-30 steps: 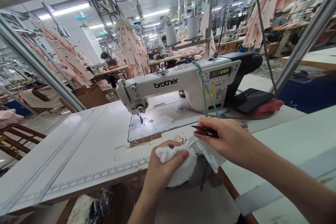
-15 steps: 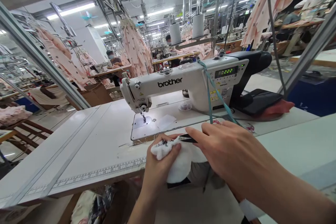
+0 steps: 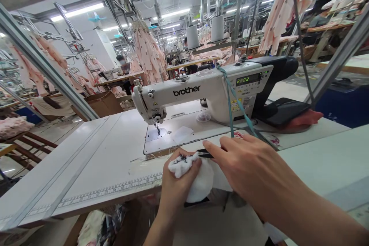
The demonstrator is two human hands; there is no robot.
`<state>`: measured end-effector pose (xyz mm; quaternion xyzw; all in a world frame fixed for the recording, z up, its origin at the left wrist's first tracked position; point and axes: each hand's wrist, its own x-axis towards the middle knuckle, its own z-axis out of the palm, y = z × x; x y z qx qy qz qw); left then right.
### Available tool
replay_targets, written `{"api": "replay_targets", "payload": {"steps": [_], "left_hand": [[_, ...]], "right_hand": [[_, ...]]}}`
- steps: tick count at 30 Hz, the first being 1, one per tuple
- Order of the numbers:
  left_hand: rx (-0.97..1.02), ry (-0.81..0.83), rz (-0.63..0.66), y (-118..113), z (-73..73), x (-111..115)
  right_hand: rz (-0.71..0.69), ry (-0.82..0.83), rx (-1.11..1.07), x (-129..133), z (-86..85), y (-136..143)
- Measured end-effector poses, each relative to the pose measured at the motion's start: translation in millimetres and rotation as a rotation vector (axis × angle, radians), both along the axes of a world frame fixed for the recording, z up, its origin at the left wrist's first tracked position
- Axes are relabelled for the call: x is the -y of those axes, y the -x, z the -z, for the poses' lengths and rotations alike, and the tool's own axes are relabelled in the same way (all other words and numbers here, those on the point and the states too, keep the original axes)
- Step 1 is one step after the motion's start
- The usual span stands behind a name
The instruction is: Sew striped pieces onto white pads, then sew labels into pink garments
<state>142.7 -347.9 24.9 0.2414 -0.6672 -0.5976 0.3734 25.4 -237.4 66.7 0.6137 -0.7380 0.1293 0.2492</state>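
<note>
A fluffy white piece of fabric (image 3: 200, 184) is bunched up in my left hand (image 3: 180, 177), whose thumb pinches its gathered edge. Dark marks or threads show in the folds near the fingers. My right hand (image 3: 245, 161) is closed on black thread snips (image 3: 205, 154), with their handle hidden in the palm. The pointed tips are slightly apart, right at the edge of the white fabric beside my left thumb. Both hands are in front of a white sewing machine (image 3: 187, 90), near the table's front edge.
The needle plate (image 3: 155, 133) lies just beyond my left hand. A teal strip (image 3: 230, 103) hangs from the machine arm down behind my right hand. A printed ruler (image 3: 115, 188) runs along the front of the white table (image 3: 95, 153). A red cloth (image 3: 308, 118) lies at the right.
My left hand and the white fabric have shifted slightly right. The snips' tips now show apart at the fabric's edge. Digits on the machine's display have changed.
</note>
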Motion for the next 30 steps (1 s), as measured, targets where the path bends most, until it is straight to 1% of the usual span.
{"api": "replay_targets", "payload": {"steps": [4,7,14,18,21,24,26,27,30], "left_hand": [[0.013,0.003,-0.044,2,-0.9,-5],[0.025,0.039,-0.095,2,0.2,-7],[0.064,0.082,-0.129,3,6.9,-6],[0.070,0.090,-0.121,4,5.0,-7],[0.071,0.076,-0.125,5,3.0,-6],[0.072,0.057,-0.140,6,3.3,-3],[0.062,0.021,-0.122,5,4.2,-1],[0.056,0.005,-0.103,5,4.5,0],[0.060,0.012,-0.018,3,3.9,0]], "right_hand": [[0.017,0.020,-0.006,1,0.2,-4],[0.030,0.045,-0.007,2,2.7,-6],[0.057,0.138,-0.091,9,17.8,-9],[0.069,0.101,-0.061,9,21.6,-9],[0.084,0.063,-0.033,9,20.7,-9],[0.120,0.074,-0.007,10,19.1,-9],[0.141,0.045,0.081,10,17.1,-6],[0.134,0.014,0.163,9,15.5,-5],[0.088,-0.086,0.498,5,9.1,1]]}}
